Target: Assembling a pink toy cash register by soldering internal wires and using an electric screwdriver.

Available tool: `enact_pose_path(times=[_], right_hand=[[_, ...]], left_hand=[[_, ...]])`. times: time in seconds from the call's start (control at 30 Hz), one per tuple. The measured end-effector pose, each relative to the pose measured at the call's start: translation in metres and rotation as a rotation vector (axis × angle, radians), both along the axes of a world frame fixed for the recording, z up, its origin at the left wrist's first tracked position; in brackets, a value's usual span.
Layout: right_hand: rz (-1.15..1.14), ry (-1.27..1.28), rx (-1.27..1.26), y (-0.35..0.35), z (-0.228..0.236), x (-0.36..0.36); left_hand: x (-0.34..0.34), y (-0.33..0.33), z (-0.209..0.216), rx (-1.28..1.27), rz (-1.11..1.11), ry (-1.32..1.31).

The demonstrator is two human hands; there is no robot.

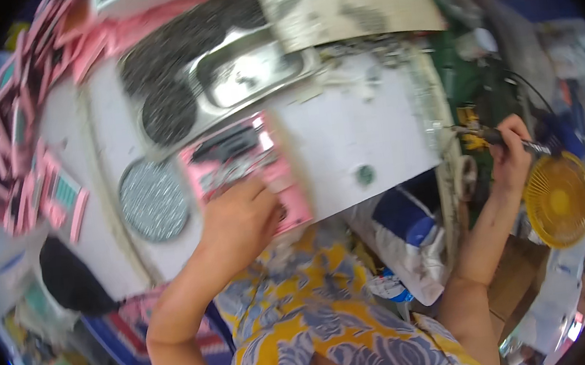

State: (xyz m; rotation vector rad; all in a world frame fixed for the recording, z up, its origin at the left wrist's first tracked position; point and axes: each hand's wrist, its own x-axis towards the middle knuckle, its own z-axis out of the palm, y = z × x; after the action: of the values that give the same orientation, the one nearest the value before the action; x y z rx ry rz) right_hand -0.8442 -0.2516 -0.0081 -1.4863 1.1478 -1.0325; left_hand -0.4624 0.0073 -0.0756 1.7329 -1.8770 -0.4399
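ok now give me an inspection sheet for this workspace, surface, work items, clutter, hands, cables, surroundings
surface: white tabletop, a small dark green patch near its front edge
work items: pink case with grey and dark parts; slim dark-handled tool
clutter: heaped pink parts at left; round dish of silvery bits; metal tray behind the case
hands: left hand at the case, fingertips too blurred to judge grip; right hand grips the tool
cables: dark cable arcs at right, ends unclear
surroundings: round yellow ribbed object at right, below the right hand
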Motion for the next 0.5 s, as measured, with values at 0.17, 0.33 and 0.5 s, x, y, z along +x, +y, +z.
enact_pose_path(times=[0.17,0.33,0.5], right_hand=[[-0.253,0.535,-0.394,-0.05,0.03,-0.048],[-0.556,0.802,-0.622,-0.081,0.031,-0.034],[-0.632,0.864,-0.609,-0.073,0.019,-0.082]], left_hand=[[-0.002,-0.006,0.009,0.045,-0.005,0.024],[-0.003,-0.004,0.012,0.031,0.003,0.023],[-0.003,-0.003,0.011,0.025,0.008,0.012]])
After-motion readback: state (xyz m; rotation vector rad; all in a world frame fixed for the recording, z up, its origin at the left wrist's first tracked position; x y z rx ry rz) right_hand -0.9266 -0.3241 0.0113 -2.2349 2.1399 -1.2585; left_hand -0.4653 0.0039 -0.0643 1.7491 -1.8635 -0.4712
